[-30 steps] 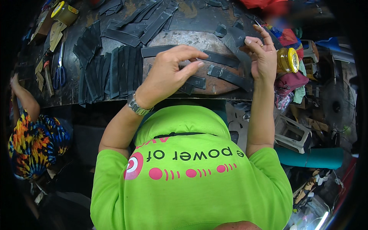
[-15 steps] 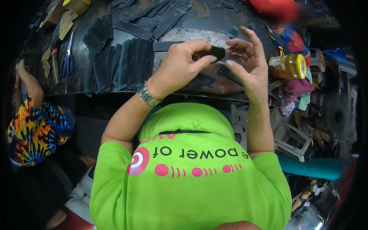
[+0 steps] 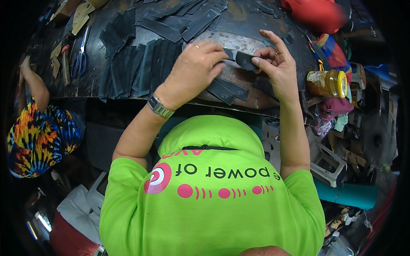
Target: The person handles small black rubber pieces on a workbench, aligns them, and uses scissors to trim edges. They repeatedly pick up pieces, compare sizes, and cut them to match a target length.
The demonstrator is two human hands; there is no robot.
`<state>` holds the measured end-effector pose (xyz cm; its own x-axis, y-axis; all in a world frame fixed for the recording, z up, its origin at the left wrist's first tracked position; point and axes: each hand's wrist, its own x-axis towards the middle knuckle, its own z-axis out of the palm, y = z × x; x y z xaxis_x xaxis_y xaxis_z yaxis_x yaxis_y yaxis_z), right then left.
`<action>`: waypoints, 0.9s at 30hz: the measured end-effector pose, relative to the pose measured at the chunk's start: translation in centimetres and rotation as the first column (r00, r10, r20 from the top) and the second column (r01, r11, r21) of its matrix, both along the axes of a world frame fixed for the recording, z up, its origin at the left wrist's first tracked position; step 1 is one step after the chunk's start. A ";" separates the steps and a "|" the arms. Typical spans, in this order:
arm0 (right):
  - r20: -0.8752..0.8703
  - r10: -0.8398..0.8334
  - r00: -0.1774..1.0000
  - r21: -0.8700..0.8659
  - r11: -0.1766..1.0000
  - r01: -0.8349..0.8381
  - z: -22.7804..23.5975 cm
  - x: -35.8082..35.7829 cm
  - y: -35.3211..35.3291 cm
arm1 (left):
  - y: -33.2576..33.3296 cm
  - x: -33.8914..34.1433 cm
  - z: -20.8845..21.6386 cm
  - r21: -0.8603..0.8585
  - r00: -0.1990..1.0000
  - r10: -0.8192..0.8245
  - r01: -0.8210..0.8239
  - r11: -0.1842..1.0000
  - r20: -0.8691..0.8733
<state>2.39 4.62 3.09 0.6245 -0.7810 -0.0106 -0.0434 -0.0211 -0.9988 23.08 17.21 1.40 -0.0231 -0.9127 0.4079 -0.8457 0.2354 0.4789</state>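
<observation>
Nearest the camera, a bright green shirt (image 3: 213,200) with pink print fills the lower middle, and both forearms rise from it to the near edge of the dark desk (image 3: 106,87). A metal wristwatch (image 3: 160,106) sits on the left wrist, just at that edge. The left hand (image 3: 194,70) is bent over, its fingertips pinching the near end of a short black strip (image 3: 244,60); the right hand (image 3: 275,64) grips the strip's other end between thumb and fingers, index finger raised. The strip is held just above the worn, pale patch in the middle of the desk. Under the hands lie two more black strips (image 3: 228,89), side by side near the near edge. To the left, a row of black strips (image 3: 136,64) overlaps too closely to count, leaving little bare surface. At the desk's right edge stands one yellow-lidded jar (image 3: 328,83), close to the right hand. One pair of blue-handled scissors (image 3: 80,59) lies toward the left edge. Farther back, more black strips (image 3: 183,19) fan toward the far edge. Off the left edge, another person in a multicoloured shirt (image 3: 38,136) reaches one arm to the desk.
</observation>
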 end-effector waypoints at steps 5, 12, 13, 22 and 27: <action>-0.054 -0.014 0.998 -0.002 1.000 0.013 -1.6 1.2 -1.5 | 0.6 -0.4 -1.0 0.011 0.999 -0.033 0.032 0.999 0.023; -0.124 0.055 0.991 0.044 0.998 -0.049 -1.4 1.3 -2.7 | 0.9 -0.5 -1.3 -0.002 0.999 -0.041 0.041 0.999 0.033; -0.137 0.053 0.989 0.036 0.998 -0.049 -1.3 1.3 -2.8 | 1.0 -0.5 -1.3 -0.005 0.999 -0.040 0.040 0.999 0.035; -0.161 0.043 0.986 0.044 0.998 -0.036 -1.3 1.7 -3.0 | 1.0 -0.7 -1.2 0.011 0.999 -0.037 0.037 0.999 0.014; -0.167 0.042 0.985 -0.002 0.999 -0.043 -1.3 1.9 -2.9 | 1.0 -1.2 -1.6 0.008 0.995 0.000 0.000 1.000 0.096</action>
<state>4.24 1.75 1.78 0.6467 -0.7544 -0.1127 -0.2080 -0.0323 -0.9776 21.84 18.16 -0.22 -0.0618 -0.9158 0.3968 -0.8877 0.2321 0.3976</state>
